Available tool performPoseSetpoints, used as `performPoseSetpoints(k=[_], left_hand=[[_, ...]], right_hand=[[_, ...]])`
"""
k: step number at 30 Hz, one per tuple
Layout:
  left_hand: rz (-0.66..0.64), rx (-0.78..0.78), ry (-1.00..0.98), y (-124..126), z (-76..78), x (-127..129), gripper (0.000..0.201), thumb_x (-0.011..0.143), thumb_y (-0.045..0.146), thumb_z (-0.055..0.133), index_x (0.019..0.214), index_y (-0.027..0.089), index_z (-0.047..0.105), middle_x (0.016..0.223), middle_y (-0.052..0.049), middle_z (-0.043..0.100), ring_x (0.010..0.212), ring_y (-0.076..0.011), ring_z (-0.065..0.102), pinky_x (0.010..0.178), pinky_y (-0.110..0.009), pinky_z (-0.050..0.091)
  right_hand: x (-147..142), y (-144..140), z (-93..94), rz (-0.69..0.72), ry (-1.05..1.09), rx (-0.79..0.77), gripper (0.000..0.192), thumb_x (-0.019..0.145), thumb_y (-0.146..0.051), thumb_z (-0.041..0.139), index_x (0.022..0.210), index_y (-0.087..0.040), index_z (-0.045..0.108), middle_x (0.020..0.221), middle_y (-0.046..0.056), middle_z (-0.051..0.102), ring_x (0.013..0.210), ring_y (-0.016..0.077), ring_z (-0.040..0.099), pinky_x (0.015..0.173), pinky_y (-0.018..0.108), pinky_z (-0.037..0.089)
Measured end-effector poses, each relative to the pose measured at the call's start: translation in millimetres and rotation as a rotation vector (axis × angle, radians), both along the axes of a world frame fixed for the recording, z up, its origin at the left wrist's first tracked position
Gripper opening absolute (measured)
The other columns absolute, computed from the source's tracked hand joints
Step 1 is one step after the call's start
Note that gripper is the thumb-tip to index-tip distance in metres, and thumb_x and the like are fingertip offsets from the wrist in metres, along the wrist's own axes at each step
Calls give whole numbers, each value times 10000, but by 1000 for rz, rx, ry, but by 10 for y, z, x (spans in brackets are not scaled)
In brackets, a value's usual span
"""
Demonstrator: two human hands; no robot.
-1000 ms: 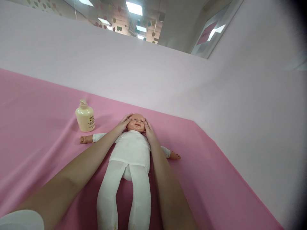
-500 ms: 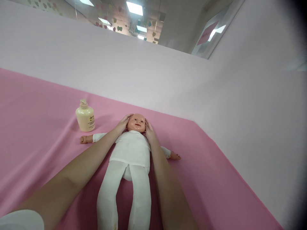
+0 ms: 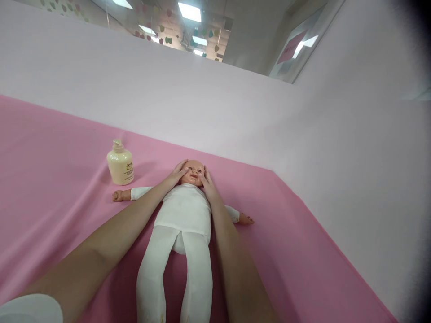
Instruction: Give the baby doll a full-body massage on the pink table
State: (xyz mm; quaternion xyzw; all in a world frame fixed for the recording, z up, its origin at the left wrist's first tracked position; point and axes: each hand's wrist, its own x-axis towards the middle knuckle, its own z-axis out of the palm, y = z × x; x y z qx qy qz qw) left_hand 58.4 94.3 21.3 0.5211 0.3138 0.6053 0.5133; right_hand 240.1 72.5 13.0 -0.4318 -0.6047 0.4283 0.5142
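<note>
A baby doll in a white cloth body lies face up, arms spread out to the sides. My left hand rests along the left side of the doll's head, its fingers stretched out and the thumb on the cheek. On the opposite side my right hand lies against the head, fingers extended and the thumb at the cheek near the mouth. Both hands look open and touch the head without wrapping round it. The fingers' undersides are hidden.
A pale yellow pump bottle stands left of the doll's head, beside its outstretched arm. The pink cover under everything has folds on the left. White walls rise behind and at the right, with a window above.
Both thumbs have moved inward from the sides of the doll's head onto its cheeks. The doll and the bottle stay where they were.
</note>
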Motion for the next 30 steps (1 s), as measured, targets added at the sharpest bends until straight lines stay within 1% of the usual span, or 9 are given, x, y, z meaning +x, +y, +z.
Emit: performPoseSetpoints(k=[2, 5, 7, 10, 13, 17, 21, 25, 30], left_hand=[[54, 142, 132, -68, 30, -36, 532, 750, 340, 761, 1254, 233, 632, 1515, -94, 458, 1463, -267, 329, 1236, -411, 185], [82, 306, 265, -196, 126, -61, 505, 723, 271, 782, 1217, 259, 677, 1532, -80, 438, 1478, -281, 280, 1247, -419, 112], [69, 331, 289, -256, 180, -59, 446, 735, 245, 766, 1176, 262, 705, 1527, -83, 442, 1472, -296, 284, 1244, -437, 108], [73, 331, 291, -269, 192, -49, 421, 740, 242, 759, 1158, 267, 716, 1524, -83, 444, 1468, -301, 286, 1241, -445, 102], [101, 340, 322, -224, 141, -46, 484, 752, 273, 755, 1230, 273, 678, 1542, -81, 420, 1478, -293, 264, 1241, -439, 97], [124, 293, 337, -182, 93, -47, 552, 755, 311, 757, 1290, 257, 630, 1557, -94, 391, 1488, -293, 247, 1242, -432, 102], [131, 226, 300, -172, 90, -37, 610, 722, 335, 783, 1300, 248, 608, 1555, -98, 389, 1494, -290, 241, 1246, -420, 99], [154, 186, 311, -146, 59, -25, 654, 724, 354, 779, 1332, 226, 575, 1560, -114, 380, 1497, -300, 244, 1249, -423, 112], [192, 220, 509, -79, -16, -38, 703, 823, 427, 663, 1449, 187, 449, 1596, -140, 320, 1511, -290, 225, 1251, -450, 138]], right_hand=[[-27, -73, 96, 11, -56, 39, 768, 877, -621, 568, 1539, -382, 262, 1640, -40, 254, 1512, 209, 270, 1238, 461, 242], [-79, -165, 222, -22, -165, 240, 645, 913, -619, 505, 1489, -347, 408, 1632, -44, 275, 1540, 193, 172, 1273, 424, 110], [-107, -205, 270, -33, -217, 335, 579, 938, -607, 461, 1448, -335, 481, 1626, -42, 293, 1540, 196, 168, 1275, 419, 89], [-123, -222, 277, -51, -245, 378, 533, 952, -589, 442, 1415, -338, 525, 1626, -45, 289, 1532, 200, 193, 1273, 417, 107], [-120, -194, 236, -93, -233, 330, 583, 941, -604, 448, 1445, -315, 490, 1642, -26, 249, 1534, 210, 188, 1272, 421, 107], [-120, -137, 178, -133, -157, 148, 786, 887, -650, 516, 1541, -259, 323, 1663, 11, 167, 1553, 225, 105, 1274, 430, 73], [-123, -106, 152, -158, -140, 20, 885, 855, -681, 533, 1565, -235, 252, 1664, 17, 144, 1554, 209, 86, 1277, 405, 58], [-122, -95, 143, -165, -146, 14, 892, 853, -692, 519, 1564, -225, 253, 1658, 22, 159, 1550, 198, 112, 1275, 393, 78], [-126, -119, 166, -163, -164, 66, 904, 852, -714, 495, 1558, -196, 272, 1654, 40, 168, 1548, 203, 128, 1271, 386, 98]])
